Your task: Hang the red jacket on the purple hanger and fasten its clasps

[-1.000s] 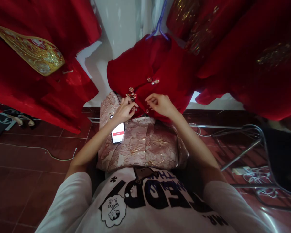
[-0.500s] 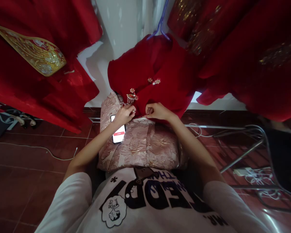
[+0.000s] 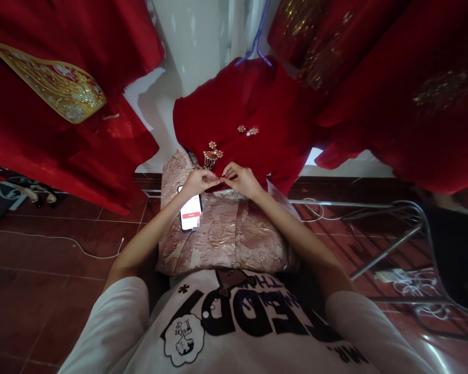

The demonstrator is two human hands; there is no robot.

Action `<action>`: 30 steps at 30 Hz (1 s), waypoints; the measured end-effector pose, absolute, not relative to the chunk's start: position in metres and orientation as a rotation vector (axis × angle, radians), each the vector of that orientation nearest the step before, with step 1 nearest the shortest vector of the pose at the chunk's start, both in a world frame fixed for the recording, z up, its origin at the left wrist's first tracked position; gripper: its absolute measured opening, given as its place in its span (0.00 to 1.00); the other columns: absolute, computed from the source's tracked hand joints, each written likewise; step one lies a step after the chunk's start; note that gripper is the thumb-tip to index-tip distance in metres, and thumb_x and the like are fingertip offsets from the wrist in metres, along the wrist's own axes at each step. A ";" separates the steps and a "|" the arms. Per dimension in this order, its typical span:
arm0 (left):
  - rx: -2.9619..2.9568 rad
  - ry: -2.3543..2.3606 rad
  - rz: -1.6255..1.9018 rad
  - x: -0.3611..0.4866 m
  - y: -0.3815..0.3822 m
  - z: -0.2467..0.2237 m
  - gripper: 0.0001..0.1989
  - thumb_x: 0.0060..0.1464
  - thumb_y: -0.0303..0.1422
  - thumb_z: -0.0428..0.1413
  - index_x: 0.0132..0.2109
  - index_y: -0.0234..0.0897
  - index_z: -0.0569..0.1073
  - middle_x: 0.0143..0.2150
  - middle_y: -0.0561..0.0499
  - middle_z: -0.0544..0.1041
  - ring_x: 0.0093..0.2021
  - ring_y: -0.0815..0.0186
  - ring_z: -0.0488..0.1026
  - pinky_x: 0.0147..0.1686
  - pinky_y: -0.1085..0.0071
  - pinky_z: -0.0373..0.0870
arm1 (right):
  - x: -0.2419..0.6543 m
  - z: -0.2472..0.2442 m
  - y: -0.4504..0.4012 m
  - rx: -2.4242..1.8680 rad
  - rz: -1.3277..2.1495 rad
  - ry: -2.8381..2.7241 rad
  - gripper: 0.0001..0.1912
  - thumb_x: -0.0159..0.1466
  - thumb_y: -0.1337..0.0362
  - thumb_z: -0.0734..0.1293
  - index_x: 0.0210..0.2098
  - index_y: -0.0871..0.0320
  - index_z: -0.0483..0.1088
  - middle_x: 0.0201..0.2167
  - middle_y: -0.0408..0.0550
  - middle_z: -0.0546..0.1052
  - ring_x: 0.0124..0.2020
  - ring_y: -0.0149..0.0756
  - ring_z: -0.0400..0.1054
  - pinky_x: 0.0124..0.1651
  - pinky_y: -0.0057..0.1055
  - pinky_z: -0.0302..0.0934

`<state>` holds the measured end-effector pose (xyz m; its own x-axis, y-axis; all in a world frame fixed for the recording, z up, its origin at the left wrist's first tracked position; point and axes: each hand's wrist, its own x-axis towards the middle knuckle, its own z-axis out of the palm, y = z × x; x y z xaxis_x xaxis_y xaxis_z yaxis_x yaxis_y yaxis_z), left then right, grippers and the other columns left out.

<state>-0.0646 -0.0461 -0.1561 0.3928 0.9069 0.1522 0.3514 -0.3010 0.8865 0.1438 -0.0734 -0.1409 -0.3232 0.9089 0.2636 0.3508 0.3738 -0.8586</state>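
A red garment [image 3: 273,109] hangs from a purple hanger [image 3: 257,47], its lower edge over a pink brocade cushion [image 3: 222,234]. Flower-shaped ornaments [image 3: 251,131] and a tasselled ornament [image 3: 211,156] sit on the red cloth. My left hand [image 3: 198,183] is closed in a pinch at the cloth's lower edge, below the tassels. Fingertip to fingertip with it, my right hand [image 3: 239,181] pinches too. Whatever small thing lies between the fingertips is too small to name. A lit phone [image 3: 191,212] rests on the cushion under my left wrist.
Red garments with gold embroidery hang at the left [image 3: 74,93] and right [image 3: 393,104]. A metal-framed chair [image 3: 452,249] stands at the right, with white cables [image 3: 417,285] on the floor. Another cable [image 3: 81,246] crosses the tiles at left.
My right hand has moved left, and its fingertips now meet those of my left hand. The right side of the garment's lower edge has shifted, uncovering more of the cushion's corner.
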 end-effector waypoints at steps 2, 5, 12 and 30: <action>1.864 1.150 0.888 -0.062 -0.048 -0.155 0.05 0.48 0.31 0.65 0.31 0.34 0.80 0.33 0.48 0.84 0.33 0.63 0.81 0.37 0.71 0.78 | 0.145 -0.139 -0.075 -1.116 0.897 -1.894 0.09 0.60 0.68 0.71 0.36 0.55 0.66 0.34 0.46 0.80 0.37 0.36 0.77 0.43 0.31 0.73; 1.893 1.201 0.883 -0.059 -0.051 -0.153 0.02 0.47 0.27 0.63 0.31 0.33 0.80 0.32 0.48 0.84 0.32 0.63 0.81 0.36 0.72 0.78 | 0.145 -0.136 -0.077 -1.171 0.854 -1.917 0.08 0.62 0.67 0.70 0.37 0.55 0.66 0.35 0.47 0.80 0.38 0.36 0.77 0.45 0.32 0.73; 1.940 1.249 0.863 -0.060 -0.053 -0.151 0.05 0.48 0.24 0.62 0.32 0.33 0.83 0.33 0.48 0.85 0.33 0.62 0.82 0.35 0.72 0.76 | 0.138 -0.140 -0.081 -1.226 0.760 -1.965 0.06 0.65 0.68 0.66 0.39 0.54 0.64 0.37 0.48 0.79 0.40 0.37 0.77 0.44 0.31 0.72; 2.611 1.254 0.693 -0.067 -0.057 -0.149 0.07 0.58 0.27 0.64 0.45 0.35 0.79 0.49 0.43 0.74 0.50 0.55 0.75 0.50 0.60 0.75 | 0.179 -0.106 -0.072 -1.349 0.744 -1.967 0.02 0.62 0.68 0.69 0.36 0.58 0.72 0.35 0.48 0.81 0.33 0.35 0.76 0.39 0.30 0.68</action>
<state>-0.0669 -0.0566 -0.1486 0.5402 0.7712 0.3369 0.6954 -0.6345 0.3375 0.1785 -0.0723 -0.1062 -0.2751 0.9439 0.1826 0.5869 0.3154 -0.7457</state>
